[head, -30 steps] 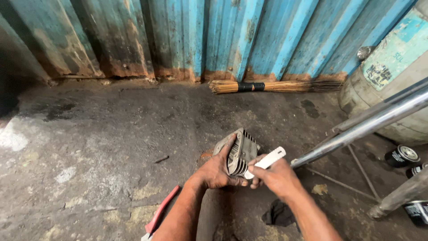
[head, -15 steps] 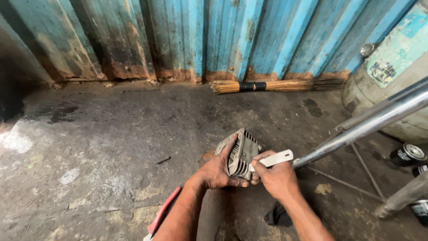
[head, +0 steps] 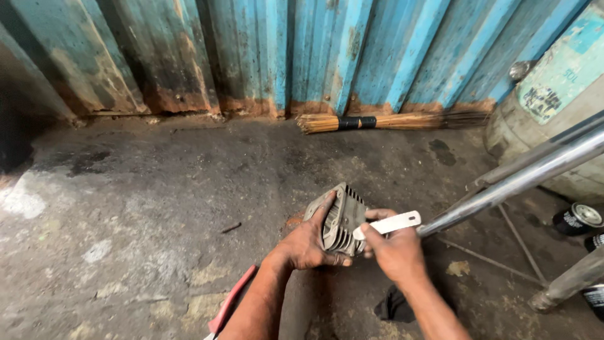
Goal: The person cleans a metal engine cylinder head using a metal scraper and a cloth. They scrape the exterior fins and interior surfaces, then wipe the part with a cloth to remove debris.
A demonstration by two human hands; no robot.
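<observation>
Nearest, the left hand (head: 308, 245) is gripping a grey finned metal engine part (head: 336, 220), holding it tilted above the concrete floor (head: 157, 208). The right hand (head: 393, 252) is pinching a flat white-handled tool (head: 390, 223), its tip touching the fins. To do this well, the left hand should probably be bracing the part firmly while the tool is working along the fins, not across. Beyond, a steel tube (head: 516, 179) is slanting past, and a broom (head: 390, 121) is lying by the blue corrugated wall (head: 314, 50).

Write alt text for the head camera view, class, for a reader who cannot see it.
A left hand grips a finned grey metal part while the right hand holds a flat white tool against it, above a stained concrete floor. A broom lies beside the blue corrugated wall.
</observation>
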